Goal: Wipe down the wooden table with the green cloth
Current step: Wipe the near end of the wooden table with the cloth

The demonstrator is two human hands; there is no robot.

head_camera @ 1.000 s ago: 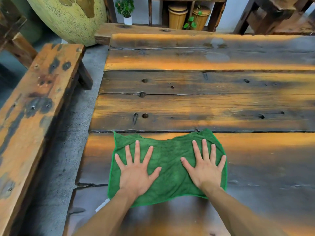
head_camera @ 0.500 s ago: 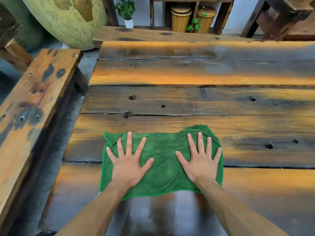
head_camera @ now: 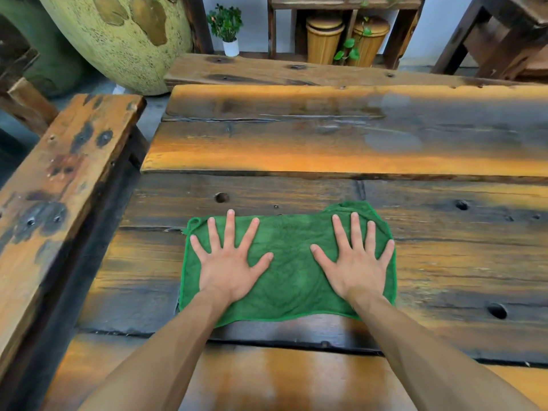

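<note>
Head view: both hands, left [head_camera: 228, 269] and right [head_camera: 357, 266], fingers spread flat on the cloth [head_camera: 292, 271], its long axis running left-right across the surface [head_camera: 296, 155]

A single head-worn wide-angle view looks forward and steeply down from close above the desk [head_camera: 296, 155], whose planks fill most of the frame. Both forearms enter from the bottom edge. A bench [head_camera: 59, 185] runs along the left; shelving [head_camera: 341, 28] lines the top.
</note>
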